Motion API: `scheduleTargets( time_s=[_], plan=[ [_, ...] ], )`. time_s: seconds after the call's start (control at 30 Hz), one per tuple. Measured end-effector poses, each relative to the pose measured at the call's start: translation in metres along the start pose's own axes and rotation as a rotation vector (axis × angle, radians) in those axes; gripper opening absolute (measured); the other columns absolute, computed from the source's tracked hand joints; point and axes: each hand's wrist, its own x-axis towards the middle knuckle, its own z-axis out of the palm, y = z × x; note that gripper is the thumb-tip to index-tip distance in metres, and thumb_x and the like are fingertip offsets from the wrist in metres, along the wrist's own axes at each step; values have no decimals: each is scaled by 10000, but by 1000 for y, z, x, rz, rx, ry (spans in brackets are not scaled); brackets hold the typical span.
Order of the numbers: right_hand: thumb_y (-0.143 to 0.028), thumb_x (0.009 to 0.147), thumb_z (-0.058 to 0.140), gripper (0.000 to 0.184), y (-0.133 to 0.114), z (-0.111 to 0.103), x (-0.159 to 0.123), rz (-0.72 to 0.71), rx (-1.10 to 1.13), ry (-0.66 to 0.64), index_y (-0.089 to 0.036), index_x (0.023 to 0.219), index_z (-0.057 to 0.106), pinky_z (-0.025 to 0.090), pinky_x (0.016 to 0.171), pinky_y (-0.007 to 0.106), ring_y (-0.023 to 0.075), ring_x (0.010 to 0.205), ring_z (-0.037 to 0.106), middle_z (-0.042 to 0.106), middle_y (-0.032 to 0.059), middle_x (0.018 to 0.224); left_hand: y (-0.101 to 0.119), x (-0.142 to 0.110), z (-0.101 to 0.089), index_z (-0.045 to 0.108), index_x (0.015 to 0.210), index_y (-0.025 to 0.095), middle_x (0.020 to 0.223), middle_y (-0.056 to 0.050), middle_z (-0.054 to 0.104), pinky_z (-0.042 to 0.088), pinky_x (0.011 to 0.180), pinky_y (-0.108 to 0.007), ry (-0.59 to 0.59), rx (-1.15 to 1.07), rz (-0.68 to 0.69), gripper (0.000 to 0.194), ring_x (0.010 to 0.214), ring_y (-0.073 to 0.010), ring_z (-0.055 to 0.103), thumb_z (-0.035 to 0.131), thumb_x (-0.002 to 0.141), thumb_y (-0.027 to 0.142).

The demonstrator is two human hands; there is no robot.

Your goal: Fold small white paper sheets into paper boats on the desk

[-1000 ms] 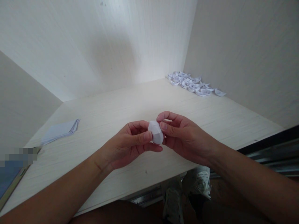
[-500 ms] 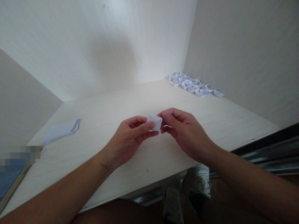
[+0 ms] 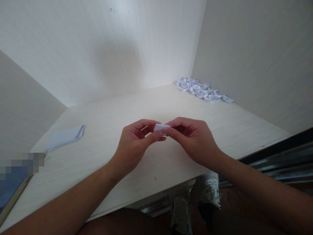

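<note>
Between both hands is a small folded piece of white paper, held above the pale table. My left hand pinches its left side, thumb on the near face and fingers behind. My right hand grips the right side, its thumb tip pressed close to the left thumb. The fingers partly hide the paper, so its exact folds cannot be made out.
A pile of small folded paper boats lies along the right wall at the back. A stack of white paper sheets rests at the left of the table. Pale panels enclose the back and sides. Shoes show below the front edge.
My right thumb has come down onto the near face of the paper beside the left thumb. The paper has tilted, and less of its face shows.
</note>
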Motion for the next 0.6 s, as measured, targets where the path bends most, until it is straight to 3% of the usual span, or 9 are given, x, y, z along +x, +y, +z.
scheduleTargets(
  time_s=[0.27, 0.47, 0.6],
  plan=[
    [-122, 909, 741, 68, -5, -10, -1, -434, -304, -2, -182, 898, 772, 542, 721, 236, 120, 778, 705, 775, 27, 861, 7, -5, 4, 797, 876, 198, 838, -8, 750, 605, 700, -201, 1, 333, 389, 131, 790, -109, 700, 821, 810, 87],
    [-146, 898, 762, 61, -9, -13, -1, -549, -401, -16, -156, 959, 758, 563, 769, 237, 137, 848, 719, 774, 64, 923, 7, -7, 0, 772, 895, 212, 823, 11, 770, 626, 712, -222, 29, 554, 518, 137, 741, -111, 717, 808, 826, 100],
    [-145, 919, 735, 42, -8, -13, -1, -548, -395, -19, -179, 939, 751, 571, 755, 248, 143, 832, 719, 771, 51, 909, 10, -9, 0, 732, 897, 212, 843, 0, 789, 628, 720, -254, 23, 705, 670, 149, 757, -139, 745, 805, 825, 104]
  ],
)
